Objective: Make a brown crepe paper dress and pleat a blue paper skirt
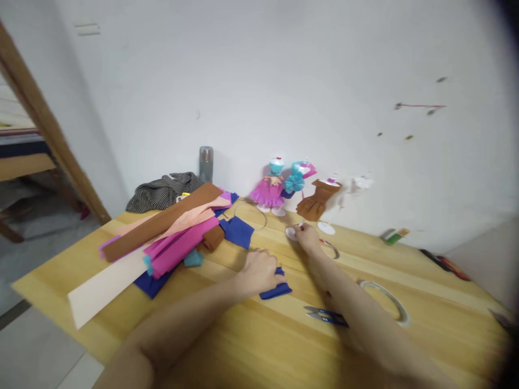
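Observation:
My left hand (259,272) rests on the table with its fingers curled and its thumb on a folded piece of blue crepe paper (277,292). My right hand (308,237) reaches further out, its fingertips pinched together at a white disc (291,234); what they hold is too small to make out. Behind it, small paper dress figures stand by the wall: one with a pink ruffled skirt (267,193), a turquoise one (294,182) and a brown one (318,200). Another blue paper piece (239,232) lies beyond my left hand.
Crepe paper strips in brown (162,221), pink and peach are heaped at the left. Behind them are a striped cloth (162,192) and a flask (206,163). Blue thread snips (326,315) and a tape roll (385,297) lie near my right forearm. A wall (259,81) bounds the table's back.

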A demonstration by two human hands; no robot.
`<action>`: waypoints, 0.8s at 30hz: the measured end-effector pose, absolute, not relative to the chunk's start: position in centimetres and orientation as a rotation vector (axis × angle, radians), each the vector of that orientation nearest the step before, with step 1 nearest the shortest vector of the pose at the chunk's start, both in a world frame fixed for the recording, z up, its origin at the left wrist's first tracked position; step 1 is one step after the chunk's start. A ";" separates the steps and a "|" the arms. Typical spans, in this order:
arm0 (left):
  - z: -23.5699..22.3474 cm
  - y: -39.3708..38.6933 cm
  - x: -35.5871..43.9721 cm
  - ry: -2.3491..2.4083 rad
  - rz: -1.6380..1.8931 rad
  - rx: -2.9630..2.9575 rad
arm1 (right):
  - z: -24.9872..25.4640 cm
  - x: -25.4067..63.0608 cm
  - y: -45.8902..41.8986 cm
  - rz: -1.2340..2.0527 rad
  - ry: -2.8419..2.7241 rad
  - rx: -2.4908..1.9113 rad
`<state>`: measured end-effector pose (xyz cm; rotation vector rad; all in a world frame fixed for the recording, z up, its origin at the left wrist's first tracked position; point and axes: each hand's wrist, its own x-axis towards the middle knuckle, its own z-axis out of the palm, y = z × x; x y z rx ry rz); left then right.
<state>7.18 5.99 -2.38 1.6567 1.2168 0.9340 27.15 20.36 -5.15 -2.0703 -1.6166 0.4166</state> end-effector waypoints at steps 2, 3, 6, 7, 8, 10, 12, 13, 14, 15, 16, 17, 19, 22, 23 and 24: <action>-1.5 5.6 7.1 1.275 1.017 1.774 | -5.1 27.1 20.1 0.420 -1.646 -2.065; -0.9 5.3 7.1 1.298 1.061 1.842 | -5.1 27.2 19.8 0.421 -1.659 -2.058; 0.6 4.7 6.8 1.292 1.157 1.934 | -4.9 27.3 18.8 0.419 -1.687 -2.009; 0.9 4.7 6.5 1.298 1.163 1.937 | -4.8 27.5 18.4 0.420 -1.687 -1.996; 1.1 4.7 6.1 1.318 1.155 1.936 | -4.6 27.6 17.9 0.424 -1.684 -1.984; 1.2 5.1 4.9 1.394 1.108 1.935 | -4.1 27.8 16.9 0.446 -1.680 -1.960; 0.9 5.6 3.2 1.503 1.051 1.934 | -3.5 27.8 15.6 0.490 -1.694 -1.917; 0.8 5.8 2.2 1.579 1.026 1.932 | -3.1 27.6 14.8 0.514 -1.707 -1.886; 0.6 6.0 1.2 1.664 0.997 1.929 | -2.7 27.4 13.9 0.539 -1.726 -1.846; 0.6 6.2 0.1 1.742 0.969 1.933 | -2.4 27.0 12.9 0.562 -1.746 -1.806; 0.7 6.3 -1.1 1.815 0.938 1.942 | -2.0 26.5 11.8 0.574 -1.763 -1.770; 0.9 6.4 -2.2 1.880 0.902 1.959 | -1.7 25.9 10.8 0.592 -1.783 -1.733; 1.6 6.6 -4.5 2.021 0.868 1.992 | -1.0 24.6 8.7 0.691 -1.867 -1.560; 3.2 7.2 -7.6 2.251 0.838 1.992 | -0.5 22.6 5.9 0.828 -1.976 -1.357; 3.6 7.4 -8.4 2.312 0.811 1.985 | -0.4 21.9 5.2 0.895 -2.012 -1.317; 3.8 7.5 -8.9 2.343 0.761 1.991 | -0.4 21.3 4.5 0.941 -2.034 -1.298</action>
